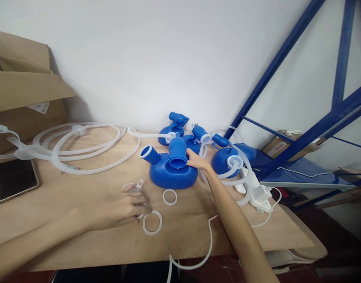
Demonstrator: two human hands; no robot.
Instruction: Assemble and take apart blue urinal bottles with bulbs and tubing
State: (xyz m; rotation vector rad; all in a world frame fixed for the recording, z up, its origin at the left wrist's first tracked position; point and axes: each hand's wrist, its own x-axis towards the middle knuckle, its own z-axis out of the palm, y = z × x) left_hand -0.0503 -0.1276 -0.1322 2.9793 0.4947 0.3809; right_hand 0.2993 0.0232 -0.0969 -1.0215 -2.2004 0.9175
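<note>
A squat blue plastic bottle stands on the table in front of me, its angled neck pointing up to the left. A blue wide-mouthed fitting is at its top, the open mouth facing me. My right hand reaches round the right side of this fitting; its fingertips are partly hidden behind it. Left of the bottle, my left hand is closed around a small translucent plastic piece with a tab sticking up. Two translucent rings, a nearer one and a farther one, lie beside that hand.
Several blue bottles with tubes stand behind and to the right. A coiled translucent hose lies at the left, near a dark tablet and cardboard boxes. A white power strip sits by the blue shelf frame.
</note>
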